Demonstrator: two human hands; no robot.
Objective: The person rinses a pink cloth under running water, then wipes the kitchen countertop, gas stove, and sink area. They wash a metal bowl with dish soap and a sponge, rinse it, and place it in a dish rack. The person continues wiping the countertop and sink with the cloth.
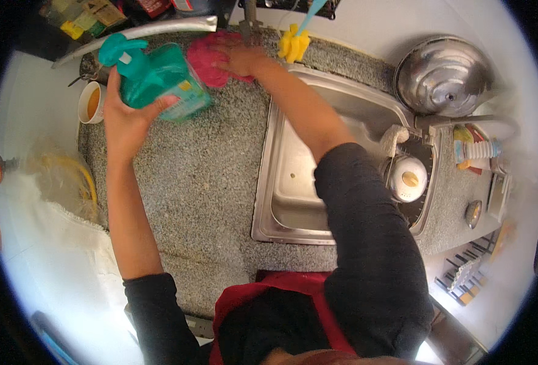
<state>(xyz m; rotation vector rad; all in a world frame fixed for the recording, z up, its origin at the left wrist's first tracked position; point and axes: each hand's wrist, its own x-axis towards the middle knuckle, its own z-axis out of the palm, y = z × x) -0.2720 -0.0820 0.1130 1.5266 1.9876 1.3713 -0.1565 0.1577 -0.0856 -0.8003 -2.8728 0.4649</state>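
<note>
My left hand [130, 121] grips a green pump bottle [159, 75] with a printed label and holds it tilted at the back left of the speckled stone countertop [200, 178]. Beside it, my right hand [239, 57] presses on a bright pink cloth [205, 61] at the back of the counter, near the base of the tap [250, 20]. Some of the cloth is hidden under the fingers. My right forearm crosses above the stainless steel sink [303, 178].
A white cup with orange-brown contents [92, 104] stands left of the bottle. Behind the sink is a yellow sponge brush [294, 44]. A large steel bowl [444, 75] leans at the back right. A metal lidded pot [406, 178] sits at the sink's right side.
</note>
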